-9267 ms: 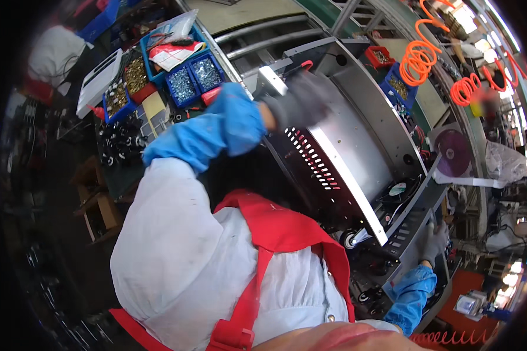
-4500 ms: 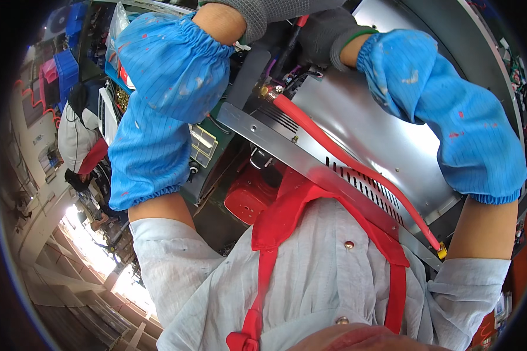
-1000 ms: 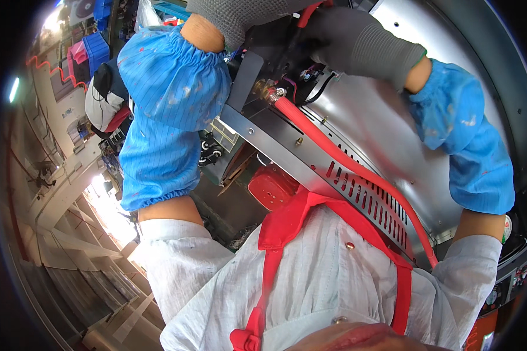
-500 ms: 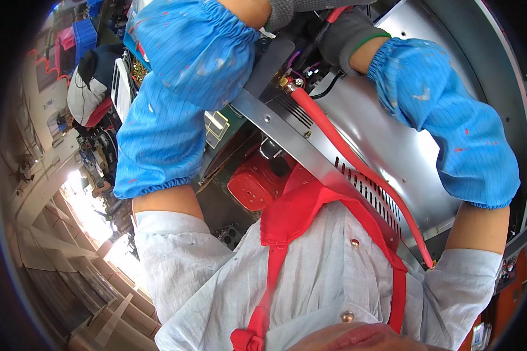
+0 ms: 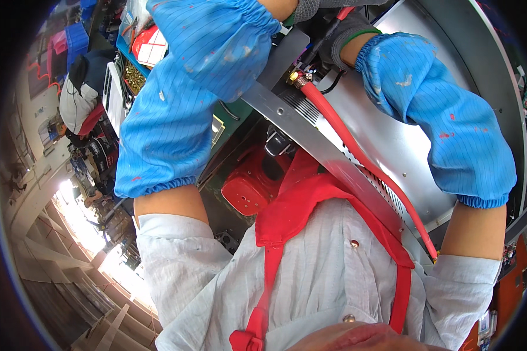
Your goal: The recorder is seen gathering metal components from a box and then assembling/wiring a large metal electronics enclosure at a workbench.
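Observation:
My left hand (image 5: 319,4), in a dark grey knitted glove, reaches the top edge, and its fingers are out of sight. My right hand (image 5: 341,42), gloved alike with a green cuff edge, is beside a black and red cable-like piece (image 5: 322,38); its fingers are hidden. Both hands are over an open sheet-metal housing (image 5: 386,137). A red hose (image 5: 348,140) with a brass fitting (image 5: 296,76) runs through it, below my hands. A bent metal strip (image 5: 293,120) crosses in front of the hose.
A red perforated stool-like piece (image 5: 249,187) is under the housing's near edge. At the left, a blue bin (image 5: 124,47) stands by a tray of small brass parts (image 5: 134,79). Farther left, a person (image 5: 79,99) in dark and pale clothing is bent over.
The view has shifted slightly. My left forearm has moved a little right, showing more of the blue bin. My right forearm has shifted slightly left and up.

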Demonstrator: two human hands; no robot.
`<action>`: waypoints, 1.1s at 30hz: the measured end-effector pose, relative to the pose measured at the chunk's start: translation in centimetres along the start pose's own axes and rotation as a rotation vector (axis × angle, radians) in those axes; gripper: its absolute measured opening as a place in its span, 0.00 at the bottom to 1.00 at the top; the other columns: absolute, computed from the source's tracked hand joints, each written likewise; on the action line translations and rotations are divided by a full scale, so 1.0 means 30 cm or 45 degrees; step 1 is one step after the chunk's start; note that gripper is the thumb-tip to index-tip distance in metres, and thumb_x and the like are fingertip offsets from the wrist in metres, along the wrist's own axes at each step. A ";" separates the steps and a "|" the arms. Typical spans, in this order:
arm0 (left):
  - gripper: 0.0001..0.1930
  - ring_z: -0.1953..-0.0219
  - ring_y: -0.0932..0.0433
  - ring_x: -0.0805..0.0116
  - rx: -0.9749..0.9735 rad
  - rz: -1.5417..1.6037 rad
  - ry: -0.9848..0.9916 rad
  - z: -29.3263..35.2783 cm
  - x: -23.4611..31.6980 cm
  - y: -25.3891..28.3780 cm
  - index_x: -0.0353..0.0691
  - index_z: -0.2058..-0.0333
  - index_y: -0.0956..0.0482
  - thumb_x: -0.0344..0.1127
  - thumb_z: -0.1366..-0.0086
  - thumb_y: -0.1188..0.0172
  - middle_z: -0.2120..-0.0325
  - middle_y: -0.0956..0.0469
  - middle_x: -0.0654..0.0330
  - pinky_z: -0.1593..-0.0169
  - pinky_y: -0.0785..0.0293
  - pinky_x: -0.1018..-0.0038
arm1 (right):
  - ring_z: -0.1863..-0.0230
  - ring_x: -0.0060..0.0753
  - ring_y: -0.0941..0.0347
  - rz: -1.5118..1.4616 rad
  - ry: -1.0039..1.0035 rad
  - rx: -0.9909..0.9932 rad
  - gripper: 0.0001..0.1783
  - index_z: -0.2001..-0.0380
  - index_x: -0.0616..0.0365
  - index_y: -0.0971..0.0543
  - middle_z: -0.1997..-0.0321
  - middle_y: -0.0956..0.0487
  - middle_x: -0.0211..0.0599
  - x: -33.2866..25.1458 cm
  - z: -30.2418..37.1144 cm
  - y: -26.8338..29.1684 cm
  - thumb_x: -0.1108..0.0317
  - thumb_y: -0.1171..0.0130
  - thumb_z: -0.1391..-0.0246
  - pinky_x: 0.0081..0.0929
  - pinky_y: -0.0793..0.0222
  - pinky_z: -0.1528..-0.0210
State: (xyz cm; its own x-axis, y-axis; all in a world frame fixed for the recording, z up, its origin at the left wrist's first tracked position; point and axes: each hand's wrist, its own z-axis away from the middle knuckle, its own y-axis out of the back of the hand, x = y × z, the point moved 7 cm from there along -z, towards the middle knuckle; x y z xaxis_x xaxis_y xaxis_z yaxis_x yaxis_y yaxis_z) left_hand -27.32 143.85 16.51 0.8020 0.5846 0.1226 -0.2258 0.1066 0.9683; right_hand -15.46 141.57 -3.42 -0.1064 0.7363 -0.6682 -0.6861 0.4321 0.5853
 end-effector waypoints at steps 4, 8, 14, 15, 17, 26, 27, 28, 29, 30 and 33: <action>0.11 0.62 0.20 0.53 0.232 0.192 -0.414 -0.258 0.328 0.031 0.45 0.64 0.18 0.38 0.42 0.46 0.69 0.18 0.54 0.55 0.25 0.62 | 0.63 0.43 0.22 -0.010 -0.464 -0.007 0.24 0.55 0.55 0.18 0.59 0.17 0.43 0.324 0.220 0.203 0.52 0.33 0.53 0.39 0.25 0.57; 0.11 0.61 0.20 0.53 0.230 0.178 -0.292 -0.189 0.247 0.047 0.46 0.64 0.18 0.38 0.42 0.46 0.68 0.18 0.54 0.55 0.25 0.62 | 0.63 0.42 0.22 -0.089 -0.378 -0.135 0.26 0.55 0.55 0.19 0.58 0.17 0.43 0.262 -0.032 0.269 0.51 0.32 0.53 0.39 0.25 0.57; 0.11 0.60 0.20 0.53 0.267 0.183 -0.306 -0.194 0.238 0.036 0.49 0.64 0.17 0.39 0.43 0.46 0.66 0.18 0.54 0.54 0.25 0.62 | 0.63 0.41 0.23 -0.141 -0.384 -0.302 0.27 0.54 0.56 0.19 0.56 0.18 0.43 0.239 -0.008 0.264 0.49 0.32 0.53 0.39 0.26 0.56; 0.11 0.59 0.20 0.53 0.249 0.196 -0.288 -0.196 0.229 0.027 0.49 0.63 0.17 0.39 0.43 0.46 0.66 0.18 0.54 0.54 0.25 0.62 | 0.61 0.41 0.23 -0.051 -0.222 -0.174 0.28 0.54 0.56 0.19 0.55 0.18 0.44 0.220 -0.011 0.299 0.49 0.31 0.54 0.39 0.26 0.55; 0.12 0.59 0.20 0.53 0.251 0.185 -0.267 -0.191 0.205 0.016 0.50 0.63 0.17 0.39 0.43 0.46 0.66 0.18 0.54 0.53 0.25 0.62 | 0.65 0.42 0.21 0.118 -0.151 -0.132 0.24 0.64 0.60 0.17 0.65 0.17 0.44 0.197 -0.028 0.308 0.47 0.40 0.46 0.40 0.25 0.58; 0.12 0.59 0.19 0.53 0.256 0.184 -0.318 -0.176 0.230 0.054 0.53 0.63 0.17 0.39 0.43 0.46 0.65 0.17 0.55 0.54 0.24 0.62 | 0.55 0.50 0.26 0.351 -0.037 0.694 0.19 0.52 0.56 0.24 0.56 0.23 0.45 0.036 0.580 0.447 0.56 0.46 0.41 0.41 0.30 0.53; 0.12 0.60 0.19 0.53 0.219 0.189 -0.291 -0.180 0.239 0.055 0.54 0.63 0.16 0.39 0.43 0.47 0.66 0.17 0.56 0.55 0.23 0.61 | 0.57 0.50 0.26 0.315 -0.054 0.760 0.19 0.53 0.57 0.23 0.57 0.23 0.45 0.047 0.673 0.421 0.55 0.45 0.40 0.40 0.30 0.54; 0.12 0.61 0.18 0.54 0.174 0.186 -0.253 -0.177 0.238 0.050 0.55 0.63 0.16 0.39 0.43 0.47 0.66 0.17 0.56 0.56 0.23 0.61 | 0.57 0.48 0.25 0.188 -0.151 0.715 0.21 0.52 0.58 0.23 0.57 0.23 0.45 0.044 0.743 0.384 0.54 0.44 0.41 0.38 0.30 0.54; 0.12 0.61 0.18 0.54 0.194 0.142 -0.245 -0.173 0.229 0.046 0.56 0.63 0.16 0.39 0.42 0.47 0.67 0.17 0.57 0.57 0.23 0.60 | 0.58 0.46 0.25 0.059 -0.230 0.671 0.22 0.52 0.58 0.23 0.58 0.23 0.45 0.027 0.801 0.340 0.53 0.44 0.41 0.37 0.30 0.55; 0.12 0.61 0.18 0.54 0.218 0.153 -0.258 -0.180 0.234 0.046 0.56 0.63 0.16 0.39 0.42 0.47 0.67 0.17 0.57 0.57 0.23 0.60 | 0.60 0.42 0.24 0.003 -0.307 0.661 0.24 0.52 0.60 0.23 0.60 0.23 0.45 0.008 0.865 0.294 0.51 0.42 0.42 0.34 0.29 0.56; 0.12 0.61 0.18 0.54 0.265 0.148 -0.273 -0.169 0.207 0.039 0.56 0.63 0.16 0.40 0.42 0.47 0.67 0.17 0.58 0.57 0.23 0.61 | 0.63 0.38 0.24 -0.262 -0.399 0.634 0.23 0.53 0.62 0.22 0.61 0.22 0.44 -0.127 0.956 0.183 0.52 0.42 0.41 0.32 0.29 0.58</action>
State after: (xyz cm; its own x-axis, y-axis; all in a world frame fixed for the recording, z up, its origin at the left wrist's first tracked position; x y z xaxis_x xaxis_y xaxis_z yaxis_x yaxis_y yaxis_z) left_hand -25.42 151.69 17.31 0.8808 0.3978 0.2569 -0.2227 -0.1310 0.9661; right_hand 1.83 156.06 15.52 0.2604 0.6972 -0.6679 -0.2439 0.7168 0.6532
